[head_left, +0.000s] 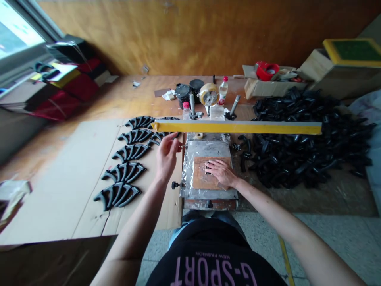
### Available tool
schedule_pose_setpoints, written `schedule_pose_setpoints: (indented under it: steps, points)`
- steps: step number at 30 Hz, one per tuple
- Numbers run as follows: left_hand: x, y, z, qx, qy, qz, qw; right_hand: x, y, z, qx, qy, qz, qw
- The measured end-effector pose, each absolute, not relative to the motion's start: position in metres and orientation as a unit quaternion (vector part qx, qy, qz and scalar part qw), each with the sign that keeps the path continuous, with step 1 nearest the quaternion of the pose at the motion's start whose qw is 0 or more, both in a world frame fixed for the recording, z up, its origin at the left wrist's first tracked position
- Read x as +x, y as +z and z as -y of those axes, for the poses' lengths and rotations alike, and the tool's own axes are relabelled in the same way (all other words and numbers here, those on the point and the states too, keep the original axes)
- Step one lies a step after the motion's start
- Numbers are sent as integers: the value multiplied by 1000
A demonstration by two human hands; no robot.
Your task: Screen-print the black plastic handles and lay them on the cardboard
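Note:
My right hand (220, 172) rests on a brown wooden board (201, 182), its fingers closed around a small black plastic part (207, 169) that is mostly hidden. The board lies on a plastic-covered metal plate (193, 149) of a clamped stand. My left hand (168, 155) hovers left of the plate with its fingers bent and apart, holding nothing that I can see. Just above it, a long yellow-edged frame (238, 127) is raised over the back of the plate. Rows of curved black plastic handles (119, 194) lie on cardboard to the left.
A large heap of black handles (297, 147) covers the right side. Behind the stand are a tape roll (208, 94), dark tubs (182, 93) and a red-capped bottle (223, 91). A cardboard box (264, 88) holds a red tape dispenser. Folders (68, 95) are stacked far left.

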State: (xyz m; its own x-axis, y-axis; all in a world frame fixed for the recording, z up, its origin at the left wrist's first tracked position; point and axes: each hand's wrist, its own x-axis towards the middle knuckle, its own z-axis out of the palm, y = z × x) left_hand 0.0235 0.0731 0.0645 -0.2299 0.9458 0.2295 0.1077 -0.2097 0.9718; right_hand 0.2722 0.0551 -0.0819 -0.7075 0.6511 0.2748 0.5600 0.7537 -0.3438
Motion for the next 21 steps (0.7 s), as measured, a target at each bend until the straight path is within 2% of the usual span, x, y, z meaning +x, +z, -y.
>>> schedule_pose_setpoints:
  steps: [4,10,17,21]
  points:
    - [35,94,-95,482,638,-485,353,268,-80,-56,-333,140,913,190]
    - [44,97,-88,477,630,-502,352,264,-89,-44,-357,111,908,189]
    - [38,80,-56,527,590,-523,315,287,-83,-49,-552,70,815,161]
    - [40,78,-58,513,604,-524,313,268,-83,-41,-424,88,890,141]
